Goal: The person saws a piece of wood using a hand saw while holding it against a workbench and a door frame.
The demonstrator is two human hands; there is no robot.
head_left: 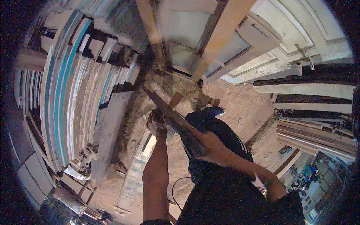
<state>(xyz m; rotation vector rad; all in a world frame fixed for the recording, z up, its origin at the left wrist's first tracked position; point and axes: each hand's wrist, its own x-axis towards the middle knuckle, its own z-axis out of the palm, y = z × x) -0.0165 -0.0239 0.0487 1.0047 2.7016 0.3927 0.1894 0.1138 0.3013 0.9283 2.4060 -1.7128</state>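
Observation:
A long, narrow dark wooden strip (180, 124) runs diagonally across the middle of the head view, in front of my body. A short brown piece of wood (176, 98) crosses it near its far part. My left hand (157, 122) is closed around the wood just below that crossing; some of its fingers are in shadow. Lower along the strip, my right hand (204, 144) grips its near part, its fingertips largely hidden. Whether the two pieces are joined, I cannot tell.
Stacked boards (63, 105) line the left. Panelled doors (285, 30) and tall planks (221, 22) lean at the back. More timber (313, 135) lies on the right. A pale board (133, 183) rests on the dusty floor (236, 97), near a thin black cable (174, 189).

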